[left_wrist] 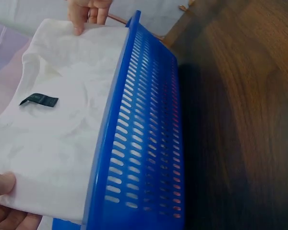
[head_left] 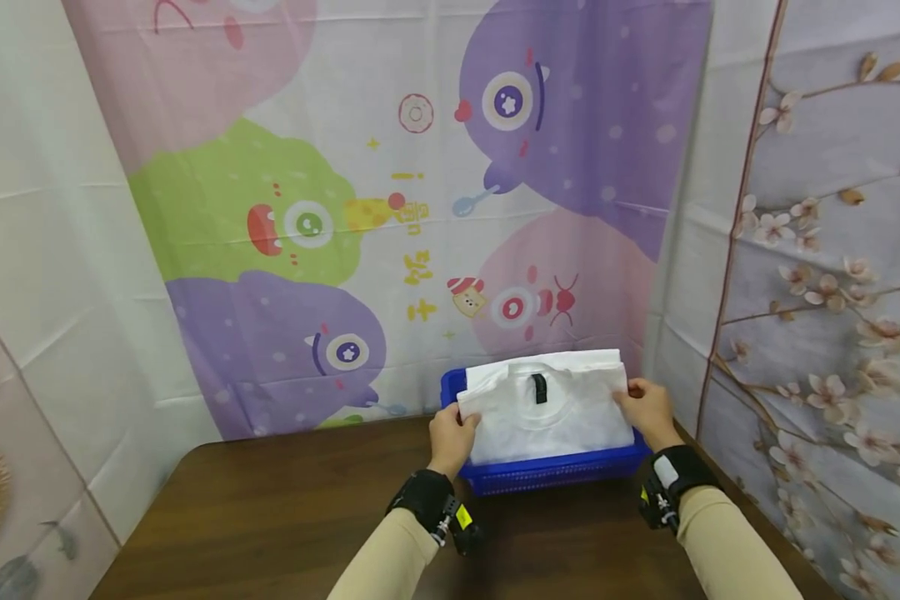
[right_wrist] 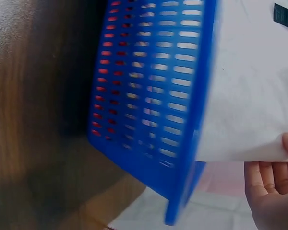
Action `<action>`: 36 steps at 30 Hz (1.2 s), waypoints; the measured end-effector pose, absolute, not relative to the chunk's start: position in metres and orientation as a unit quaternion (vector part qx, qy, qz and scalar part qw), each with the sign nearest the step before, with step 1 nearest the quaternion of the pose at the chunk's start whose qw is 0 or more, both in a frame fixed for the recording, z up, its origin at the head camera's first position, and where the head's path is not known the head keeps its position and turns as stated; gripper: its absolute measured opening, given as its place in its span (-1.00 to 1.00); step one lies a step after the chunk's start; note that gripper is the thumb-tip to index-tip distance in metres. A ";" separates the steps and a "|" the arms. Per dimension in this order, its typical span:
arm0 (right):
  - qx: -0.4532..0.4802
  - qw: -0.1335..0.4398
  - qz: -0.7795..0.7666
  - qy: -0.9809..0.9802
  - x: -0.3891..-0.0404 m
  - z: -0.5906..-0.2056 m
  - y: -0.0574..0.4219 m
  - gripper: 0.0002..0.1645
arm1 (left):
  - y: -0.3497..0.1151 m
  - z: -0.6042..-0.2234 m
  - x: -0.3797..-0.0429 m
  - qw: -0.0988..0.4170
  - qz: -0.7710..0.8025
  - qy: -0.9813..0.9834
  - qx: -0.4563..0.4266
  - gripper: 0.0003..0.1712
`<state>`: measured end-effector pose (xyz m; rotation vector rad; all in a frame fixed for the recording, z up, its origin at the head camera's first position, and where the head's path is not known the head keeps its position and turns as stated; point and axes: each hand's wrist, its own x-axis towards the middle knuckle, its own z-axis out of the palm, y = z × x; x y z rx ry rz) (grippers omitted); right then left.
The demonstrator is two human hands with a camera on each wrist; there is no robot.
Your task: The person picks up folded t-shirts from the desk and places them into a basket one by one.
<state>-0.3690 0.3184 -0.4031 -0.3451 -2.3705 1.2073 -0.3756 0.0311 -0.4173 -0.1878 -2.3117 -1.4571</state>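
Note:
A folded white T-shirt (head_left: 543, 417) with a dark neck label lies at the top of a blue plastic basket (head_left: 555, 475), its back part raised above the rim. My left hand (head_left: 452, 437) pinches the shirt's left edge, thumb on top and fingers beneath. At the opposite edge my right hand (head_left: 648, 412) pinches the shirt the same way. In the left wrist view the label (left_wrist: 40, 99) lies on the shirt's neckline. Through the slots of the basket (right_wrist: 149, 86) in the right wrist view, red and other colours show; what they belong to is hidden.
The basket stands on a brown wooden table (head_left: 270, 500), near its back right corner. Behind it hangs a cartoon-print curtain (head_left: 420, 250). A flower-print cloth (head_left: 832, 292) hangs along the right side, close to my right arm.

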 end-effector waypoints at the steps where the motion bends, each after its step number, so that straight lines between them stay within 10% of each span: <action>1: -0.122 0.230 0.433 -0.863 -0.370 -0.401 0.318 -0.61 | 0.030 -0.417 -0.376 0.197 -0.523 -0.826 -0.065 -0.86; 36: -0.099 0.235 0.361 -0.897 -0.387 -0.423 0.304 -0.64 | -0.042 -0.441 -0.334 0.163 -0.583 -0.791 -0.087 -0.81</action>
